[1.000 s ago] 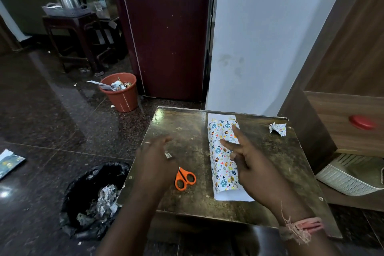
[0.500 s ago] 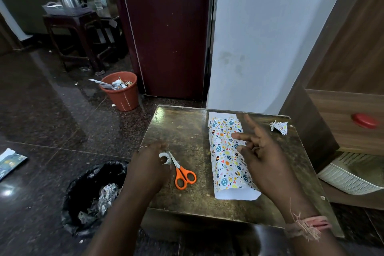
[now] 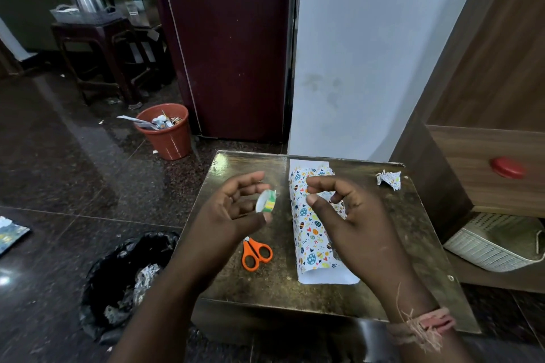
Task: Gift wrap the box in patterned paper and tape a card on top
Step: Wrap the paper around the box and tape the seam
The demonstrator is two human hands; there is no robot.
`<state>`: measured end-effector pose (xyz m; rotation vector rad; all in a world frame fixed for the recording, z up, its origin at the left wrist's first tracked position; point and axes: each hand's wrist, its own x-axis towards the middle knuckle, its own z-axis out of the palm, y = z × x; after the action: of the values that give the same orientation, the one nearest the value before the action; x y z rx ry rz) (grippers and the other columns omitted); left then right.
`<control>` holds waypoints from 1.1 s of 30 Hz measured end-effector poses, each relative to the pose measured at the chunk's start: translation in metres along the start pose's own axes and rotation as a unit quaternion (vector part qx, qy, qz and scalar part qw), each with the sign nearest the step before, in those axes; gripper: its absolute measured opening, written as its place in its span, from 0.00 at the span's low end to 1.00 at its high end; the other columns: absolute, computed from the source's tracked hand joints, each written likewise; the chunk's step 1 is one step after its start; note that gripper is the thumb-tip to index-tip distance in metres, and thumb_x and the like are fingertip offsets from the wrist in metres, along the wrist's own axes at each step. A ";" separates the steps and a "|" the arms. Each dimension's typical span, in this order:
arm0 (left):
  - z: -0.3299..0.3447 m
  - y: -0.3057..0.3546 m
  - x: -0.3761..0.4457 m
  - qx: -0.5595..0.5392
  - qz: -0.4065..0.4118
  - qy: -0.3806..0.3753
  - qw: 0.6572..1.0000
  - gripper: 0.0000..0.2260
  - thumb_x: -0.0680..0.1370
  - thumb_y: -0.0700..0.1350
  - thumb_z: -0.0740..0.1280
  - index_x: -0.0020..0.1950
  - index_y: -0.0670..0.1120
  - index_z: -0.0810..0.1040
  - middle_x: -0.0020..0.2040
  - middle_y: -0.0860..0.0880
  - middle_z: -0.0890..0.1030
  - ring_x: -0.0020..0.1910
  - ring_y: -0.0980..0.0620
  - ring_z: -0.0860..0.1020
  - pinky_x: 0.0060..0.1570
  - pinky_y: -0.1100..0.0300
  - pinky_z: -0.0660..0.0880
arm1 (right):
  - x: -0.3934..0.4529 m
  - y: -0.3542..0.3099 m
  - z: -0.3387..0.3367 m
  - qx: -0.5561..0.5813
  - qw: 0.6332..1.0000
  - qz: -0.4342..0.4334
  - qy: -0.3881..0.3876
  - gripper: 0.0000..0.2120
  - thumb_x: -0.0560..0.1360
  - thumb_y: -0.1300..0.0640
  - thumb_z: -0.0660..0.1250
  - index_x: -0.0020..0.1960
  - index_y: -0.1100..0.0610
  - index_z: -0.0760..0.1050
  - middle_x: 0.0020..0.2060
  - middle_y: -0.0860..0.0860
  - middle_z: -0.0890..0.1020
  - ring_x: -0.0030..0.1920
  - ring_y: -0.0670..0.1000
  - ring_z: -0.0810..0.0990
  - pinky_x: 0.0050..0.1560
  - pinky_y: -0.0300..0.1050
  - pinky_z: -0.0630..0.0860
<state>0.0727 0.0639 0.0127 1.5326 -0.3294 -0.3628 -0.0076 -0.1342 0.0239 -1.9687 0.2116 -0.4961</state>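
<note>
The box wrapped in patterned paper (image 3: 309, 230) lies lengthwise on the small brown table (image 3: 413, 230), white paper ends sticking out at both ends. My left hand (image 3: 233, 215) is raised above the table and holds a small roll of tape (image 3: 266, 200) between thumb and fingers. My right hand (image 3: 351, 221) hovers over the wrapped box, thumb and forefinger curled close together near the tape roll; I cannot tell whether they pinch a tape end. No card is visible.
Orange scissors (image 3: 256, 253) lie on the table left of the box. A crumpled paper scrap (image 3: 389, 180) sits at the far right corner. A black bin bag (image 3: 126, 280) and an orange bin (image 3: 165, 131) stand on the floor to the left. A white basket (image 3: 495, 244) is at right.
My left hand picked the tape roll off the table beside the scissors and lifted it. My right hand left the wrapped box and rose toward the roll.
</note>
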 end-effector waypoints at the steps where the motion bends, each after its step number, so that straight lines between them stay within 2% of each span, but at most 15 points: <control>1: 0.003 0.000 -0.001 -0.007 0.004 -0.011 1.000 0.28 0.73 0.30 0.75 0.68 0.51 0.78 0.62 0.50 0.84 0.60 0.49 0.83 0.58 0.54 0.79 | -0.001 -0.002 0.001 -0.007 1.000 0.005 -0.006 0.07 0.77 0.50 0.71 0.54 0.41 0.82 0.51 0.35 0.82 0.55 0.43 0.76 0.50 0.46 0.77; 2: 0.006 0.001 -0.002 -0.012 0.010 -0.022 1.000 0.28 0.72 0.30 0.76 0.68 0.50 0.78 0.62 0.49 0.84 0.60 0.49 0.83 0.56 0.56 0.79 | -0.002 -0.004 0.002 -0.017 1.000 0.009 -0.010 0.07 0.77 0.48 0.72 0.54 0.41 0.82 0.50 0.34 0.81 0.56 0.42 0.75 0.51 0.46 0.76; 4: 0.009 0.001 -0.003 -0.019 0.024 -0.044 0.999 0.29 0.70 0.32 0.76 0.69 0.49 0.78 0.62 0.49 0.84 0.58 0.49 0.84 0.52 0.59 0.79 | -0.003 -0.008 0.002 -0.035 0.999 0.015 -0.010 0.06 0.77 0.46 0.72 0.54 0.42 0.82 0.48 0.34 0.82 0.55 0.39 0.75 0.53 0.39 0.73; 7: 0.012 0.003 -0.004 -0.016 0.034 -0.067 0.997 0.28 0.73 0.28 0.74 0.68 0.49 0.78 0.62 0.49 0.84 0.56 0.52 0.83 0.50 0.61 0.79 | -0.002 -0.015 0.001 0.007 0.999 0.030 -0.019 0.03 0.77 0.49 0.73 0.49 0.46 0.84 0.43 0.35 0.84 0.47 0.33 0.78 0.47 0.28 0.69; 9: 0.013 0.002 -0.005 -0.008 0.041 -0.079 0.996 0.27 0.72 0.30 0.75 0.67 0.51 0.79 0.62 0.49 0.83 0.56 0.52 0.83 0.51 0.60 0.79 | -0.001 -0.015 0.000 0.041 0.998 0.040 -0.036 0.03 0.77 0.52 0.73 0.45 0.48 0.85 0.38 0.35 0.84 0.38 0.35 0.78 0.43 0.31 0.70; 12: 0.014 0.002 -0.007 -0.001 0.044 -0.083 0.996 0.26 0.71 0.35 0.75 0.65 0.55 0.81 0.61 0.49 0.84 0.57 0.51 0.83 0.54 0.58 0.79 | 0.000 -0.013 0.000 0.075 0.994 0.064 -0.043 0.05 0.77 0.56 0.73 0.43 0.51 0.85 0.29 0.37 0.79 0.27 0.40 0.71 0.31 0.31 0.67; 14: 0.017 0.001 -0.008 0.013 0.032 -0.088 0.996 0.23 0.72 0.38 0.75 0.63 0.57 0.82 0.58 0.46 0.85 0.55 0.49 0.82 0.55 0.55 0.77 | 0.000 -0.013 0.000 0.095 0.993 0.069 -0.034 0.05 0.77 0.57 0.73 0.43 0.51 0.85 0.30 0.40 0.80 0.28 0.41 0.71 0.30 0.31 0.69; 16: 0.020 0.001 -0.010 0.029 0.021 -0.084 0.996 0.18 0.73 0.43 0.74 0.61 0.57 0.84 0.54 0.42 0.85 0.50 0.48 0.80 0.51 0.50 0.75 | 0.000 -0.014 0.003 0.113 0.991 0.066 -0.025 0.04 0.76 0.57 0.74 0.43 0.52 0.85 0.35 0.45 0.84 0.35 0.44 0.77 0.37 0.35 0.74; 18: 0.021 0.002 -0.010 0.038 0.015 -0.072 0.997 0.12 0.74 0.46 0.73 0.56 0.55 0.85 0.48 0.42 0.86 0.45 0.51 0.80 0.47 0.52 0.75 | 0.001 -0.013 0.005 0.125 0.990 0.066 -0.017 0.03 0.76 0.57 0.74 0.43 0.53 0.85 0.37 0.48 0.85 0.38 0.47 0.79 0.41 0.37 0.76; 21: 0.021 0.002 -0.009 0.044 -0.009 -0.075 0.996 0.07 0.76 0.48 0.72 0.51 0.47 0.85 0.38 0.44 0.84 0.37 0.49 0.80 0.40 0.56 0.77 | 0.001 -0.013 0.007 0.135 0.988 0.071 -0.008 0.03 0.76 0.57 0.74 0.43 0.54 0.84 0.35 0.46 0.84 0.36 0.43 0.77 0.40 0.34 0.73; 26: 0.020 0.001 -0.008 0.032 -0.034 -0.076 0.996 0.06 0.79 0.43 0.72 0.50 0.40 0.83 0.42 0.42 0.86 0.40 0.47 0.84 0.43 0.57 0.80 | -0.001 -0.015 0.010 0.125 0.989 0.074 0.006 0.05 0.77 0.57 0.73 0.42 0.53 0.84 0.36 0.47 0.84 0.37 0.42 0.78 0.41 0.34 0.74; 30: 0.018 0.001 -0.007 0.022 -0.049 -0.063 0.997 0.05 0.80 0.39 0.71 0.51 0.38 0.83 0.40 0.41 0.84 0.36 0.45 0.83 0.37 0.53 0.81 | 0.001 -0.017 0.006 0.149 0.986 0.076 0.020 0.05 0.77 0.57 0.73 0.42 0.54 0.83 0.38 0.48 0.85 0.39 0.43 0.79 0.46 0.40 0.74; 32: 0.015 -0.001 -0.007 0.029 -0.039 -0.069 0.996 0.04 0.80 0.40 0.71 0.52 0.44 0.86 0.42 0.43 0.85 0.39 0.44 0.84 0.41 0.46 0.83 | 0.001 -0.018 0.006 0.143 0.986 0.081 0.018 0.05 0.77 0.56 0.73 0.42 0.54 0.83 0.36 0.46 0.85 0.37 0.41 0.78 0.45 0.41 0.73; 33: 0.015 -0.003 -0.008 0.036 -0.032 -0.072 0.996 0.06 0.79 0.41 0.71 0.52 0.47 0.87 0.45 0.44 0.86 0.43 0.44 0.86 0.46 0.38 0.82 | 0.000 -0.018 0.007 0.136 0.987 0.083 0.018 0.05 0.77 0.57 0.73 0.41 0.53 0.83 0.35 0.45 0.84 0.36 0.41 0.78 0.44 0.41 0.73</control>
<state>0.0592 0.0540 0.0102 1.5943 -0.4113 -0.5172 -0.0061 -0.1205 0.0379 -1.6617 0.3112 -0.4291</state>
